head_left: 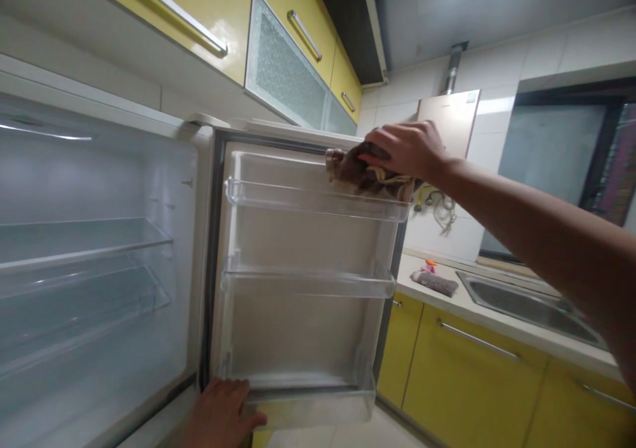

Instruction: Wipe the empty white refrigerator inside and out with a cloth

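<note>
A fridge stands open, its door (308, 236) swung out to the right with three clear door shelves. My right hand (407, 148) is closed on a brown crumpled cloth (360, 173) and presses it on the top door shelf (298, 199) near its right end. My left hand (223, 411) rests with fingers curled on the bottom edge of the door, by the lowest shelf (318, 405). The fridge's inside (94, 249) on the left shows bare glass shelves.
Yellow wall cabinets (209, 10) hang above the fridge. To the right runs a counter (447, 299) with a steel sink (527, 305), a small bag (433, 281) and yellow base cabinets (472, 375). A water heater (450, 120) hangs on the tiled wall beside a dark window (561, 150).
</note>
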### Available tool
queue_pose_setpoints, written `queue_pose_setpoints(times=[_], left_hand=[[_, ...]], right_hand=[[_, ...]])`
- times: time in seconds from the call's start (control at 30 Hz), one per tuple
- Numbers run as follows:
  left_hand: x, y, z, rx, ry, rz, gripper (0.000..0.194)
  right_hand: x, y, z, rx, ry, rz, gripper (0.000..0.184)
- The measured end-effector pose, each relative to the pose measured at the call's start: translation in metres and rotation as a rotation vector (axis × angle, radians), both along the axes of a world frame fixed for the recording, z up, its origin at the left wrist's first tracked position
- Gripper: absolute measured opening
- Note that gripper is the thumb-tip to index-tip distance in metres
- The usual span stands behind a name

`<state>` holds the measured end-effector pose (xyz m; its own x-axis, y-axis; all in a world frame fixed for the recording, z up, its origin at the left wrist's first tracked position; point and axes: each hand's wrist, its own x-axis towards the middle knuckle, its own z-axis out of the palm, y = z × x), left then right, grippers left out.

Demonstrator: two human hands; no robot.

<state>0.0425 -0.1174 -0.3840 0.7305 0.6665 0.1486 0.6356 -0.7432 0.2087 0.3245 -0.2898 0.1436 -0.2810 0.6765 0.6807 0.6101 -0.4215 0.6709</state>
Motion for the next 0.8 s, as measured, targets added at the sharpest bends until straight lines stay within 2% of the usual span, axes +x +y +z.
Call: queue_pose_setpoints(times=[0.1,0.17,0.27,0.37,0.5,0.6,0.7,0.8], left_hand=[[-0.001,0.008,-0.018,0.043,-0.076,-0.025,0.039],[-0.003,0.015,-0.033,0.105,-0.167,-0.061,0.038],[-0.004,0.024,-0.054,0.211,-0.276,-0.098,0.045],[-0.004,0.031,-0.066,0.251,-0.329,-0.117,0.054],[-0.004,0.035,-0.073,0.266,-0.352,-0.127,0.058],[-0.004,0.036,-0.073,0.263,-0.359,-0.143,0.052],[-0.004,0.035,-0.071,0.282,-0.345,-0.144,0.049],[-0.002,0.033,-0.069,0.303,-0.343,-0.15,0.048]], right_hand=[[0.023,-0.015,0.006,0.309,0.14,0.074,0.057],[0.043,-0.015,-0.002,0.437,0.277,0.104,0.05],[0.07,-0.013,-0.025,0.484,0.383,0.205,0.041],[0.086,-0.013,-0.046,0.521,0.487,0.322,0.039],[0.095,-0.017,-0.07,0.655,0.706,0.391,0.037],[0.099,-0.019,-0.095,0.721,0.789,0.442,0.037],[0.105,-0.02,-0.13,0.758,0.895,0.442,0.039],[0.111,-0.017,-0.175,0.747,1.021,0.383,0.041]])
